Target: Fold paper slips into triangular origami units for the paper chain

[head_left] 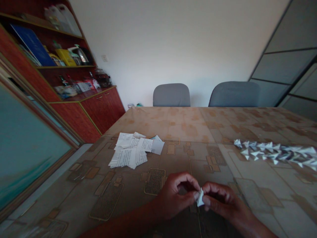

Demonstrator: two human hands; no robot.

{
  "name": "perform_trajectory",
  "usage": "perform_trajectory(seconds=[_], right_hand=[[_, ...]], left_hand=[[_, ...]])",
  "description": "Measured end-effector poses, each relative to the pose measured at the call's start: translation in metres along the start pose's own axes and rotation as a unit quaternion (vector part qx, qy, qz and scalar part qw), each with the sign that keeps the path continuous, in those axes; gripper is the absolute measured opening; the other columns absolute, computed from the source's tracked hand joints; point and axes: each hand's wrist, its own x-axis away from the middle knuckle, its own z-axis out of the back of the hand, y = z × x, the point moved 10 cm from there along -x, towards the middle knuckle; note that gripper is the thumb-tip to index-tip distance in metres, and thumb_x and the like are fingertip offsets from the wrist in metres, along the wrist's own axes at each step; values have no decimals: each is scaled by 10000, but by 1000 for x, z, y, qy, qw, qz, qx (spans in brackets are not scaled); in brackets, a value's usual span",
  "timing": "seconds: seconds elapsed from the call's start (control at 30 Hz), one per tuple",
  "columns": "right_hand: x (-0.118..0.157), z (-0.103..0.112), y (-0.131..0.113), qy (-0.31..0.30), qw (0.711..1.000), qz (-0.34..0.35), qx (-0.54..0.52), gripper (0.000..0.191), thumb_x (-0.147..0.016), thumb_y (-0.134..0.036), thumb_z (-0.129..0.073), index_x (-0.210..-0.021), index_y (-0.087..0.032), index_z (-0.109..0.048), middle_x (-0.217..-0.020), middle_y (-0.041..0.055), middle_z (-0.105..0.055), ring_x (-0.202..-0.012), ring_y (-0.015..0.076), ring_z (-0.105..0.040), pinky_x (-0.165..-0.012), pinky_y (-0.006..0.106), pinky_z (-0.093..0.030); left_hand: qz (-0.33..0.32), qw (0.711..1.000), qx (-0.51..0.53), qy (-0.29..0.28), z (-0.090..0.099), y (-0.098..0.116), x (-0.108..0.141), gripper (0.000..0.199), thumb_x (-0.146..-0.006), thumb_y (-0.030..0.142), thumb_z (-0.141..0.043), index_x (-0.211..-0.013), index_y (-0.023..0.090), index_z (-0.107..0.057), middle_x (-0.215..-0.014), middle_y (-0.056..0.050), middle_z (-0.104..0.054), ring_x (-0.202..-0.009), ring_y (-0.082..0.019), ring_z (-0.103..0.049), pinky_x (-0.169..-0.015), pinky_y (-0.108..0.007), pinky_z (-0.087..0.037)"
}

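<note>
A small folded piece of white paper (200, 197) is pinched between my two hands, above the near part of the table. My left hand (177, 195) grips its left side with thumb and forefinger. On the other side, the thumb and fingers of my right hand (220, 200) close on the paper. Beyond my left hand lies a loose pile of printed paper pieces (131, 152), overlapping one another. To the far right, a long interlocked strip of folded paper pieces (274, 152) with pointed tips rests on the table.
The table (173, 125) has a brown patterned cover. Two grey chairs (171, 95) stand at its far side against the white wall. At the left is a reddish wooden cabinet (99, 109), its shelves holding a kettle (83, 55), a blue folder-like item (33, 44) and bottles.
</note>
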Motion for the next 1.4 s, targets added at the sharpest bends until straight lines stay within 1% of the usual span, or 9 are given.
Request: perform_trajectory(seconds=[0.17,0.3,0.47,0.63,0.77,0.93,1.07,1.2,1.4], right_hand=[[1,-2,-1,0,1000,-7,9,342,-843,-506,-636,-748,-178,-646,-654,-1,-614,-624,129,-560,-614,229,-427],[1,-3,-4,0,1000,-12,11,338,-840,-510,-635,-756,-183,-651,-662,0,-619,-638,137,-566,-631,238,-440],[0,-4,-7,-1,1000,-3,4,346,-828,-517,-648,-741,-182,-652,-650,-3,-614,-632,132,-561,-626,232,-433],[0,-5,-5,-5,1000,0,-7,361,-831,-528,-641,-740,-179,-644,-641,-5,-611,-616,126,-559,-615,229,-431],[1,-7,-6,-12,1000,-1,1,354,-841,-526,-627,-763,-181,-645,-660,3,-622,-622,132,-565,-620,240,-439],[1,-6,-8,-1,1000,-9,13,388,-814,-569,-631,-744,-188,-642,-654,6,-617,-621,145,-562,-617,251,-441],[1,-6,-6,1,1000,-25,8,394,-800,-577,-645,-736,-189,-642,-649,5,-616,-623,147,-558,-621,252,-446],[0,-6,-5,1,1000,-13,0,388,-800,-568,-654,-723,-187,-638,-635,-5,-601,-608,134,-546,-612,241,-438],[0,-8,-6,-6,1000,-18,0,403,-802,-587,-636,-721,-192,-625,-634,-4,-593,-618,145,-552,-629,257,-446]], left_hand=[[2,1000,-2,-15,-3,1,0,63,-771,179,-639,-801,123,-638,-728,-13,-596,-671,-106,-549,-637,-204,-427],[22,1000,8,-10,-3,-6,0,58,-767,180,-637,-790,129,-622,-719,-2,-583,-649,-93,-527,-615,-193,-410],[56,995,76,-29,-7,-20,1,89,-779,207,-638,-799,131,-598,-699,7,-566,-608,-80,-502,-574,-179,-389],[64,992,108,-23,-8,-18,-1,130,-770,242,-667,-780,124,-616,-696,6,-560,-606,-78,-498,-577,-180,-391],[73,992,102,-19,-7,-16,-1,173,-747,280,-705,-762,122,-639,-699,-1,-576,-611,-84,-511,-590,-191,-394],[84,990,111,-28,-7,-22,1,226,-762,339,-708,-799,122,-658,-695,-6,-590,-592,-84,-515,-595,-201,-401],[84,992,89,-14,-4,-22,1,194,-749,310,-702,-771,124,-655,-693,-6,-594,-599,-88,-518,-584,-194,-396],[86,994,68,-7,-4,-20,0,167,-736,289,-685,-733,126,-649,-660,5,-579,-571,-82,-498,-563,-189,-383],[60,996,60,-3,-3,-15,-2,174,-739,297,-682,-719,126,-656,-656,-2,-585,-579,-91,-505,-568,-196,-387]])
